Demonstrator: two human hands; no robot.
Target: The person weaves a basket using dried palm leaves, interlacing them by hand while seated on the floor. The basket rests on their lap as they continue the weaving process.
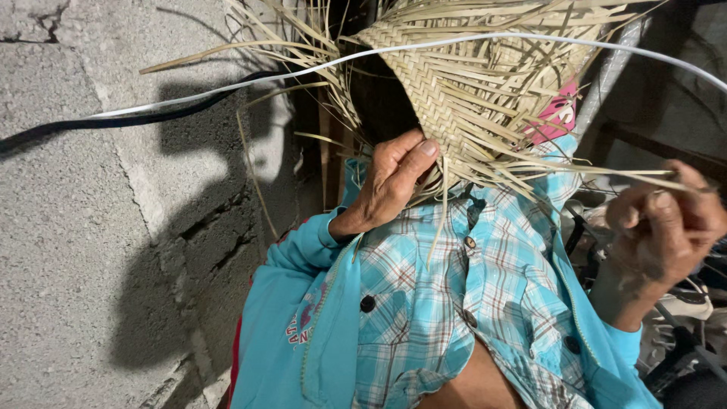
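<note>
A half-woven mat of pale straw strips (454,83) hangs in front of my chest, with loose strip ends sticking out all round. My left hand (390,182) grips its lower edge, thumb pressed on the weave. My right hand (659,235), out to the right, pinches a few thin loose strips (606,173) that run taut from the weave to my fingers. Below the hands are my turquoise plaid shirt (469,303) and turquoise jacket sleeve (303,250).
A white cord (227,85) arcs across the top of the view in front of the weave. Rough grey concrete (76,227) with cracks and my shadow fills the left. A pink patch (556,117) shows behind the weave. Dark metal parts (681,341) crowd the right.
</note>
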